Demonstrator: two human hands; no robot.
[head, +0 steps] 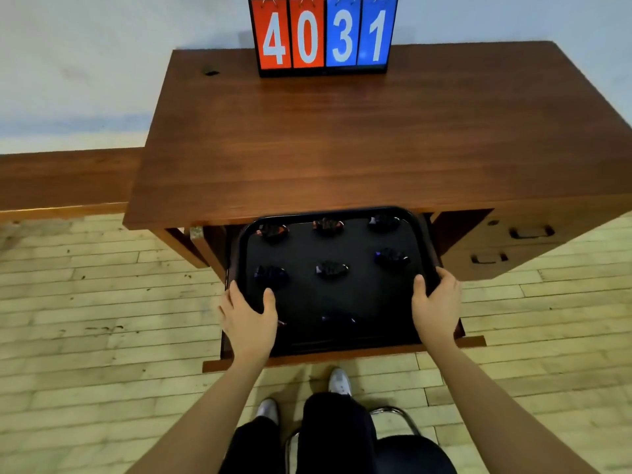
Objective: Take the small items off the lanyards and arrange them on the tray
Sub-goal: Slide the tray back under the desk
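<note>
Brown wooden counter (359, 138), with a flip number board (323, 34) standing at its far edge (red 4 and 0, blue 3 and 1). Below its front edge, a pulled-out drawer (472, 342) carrying a black tray (342, 299). On the tray, small dark bundles (331, 269) in rows, spaced apart, too blurry to name.

A brown wooden desk (359, 138) stands on pale plank flooring (85, 302) against a white wall (102, 46).
</note>
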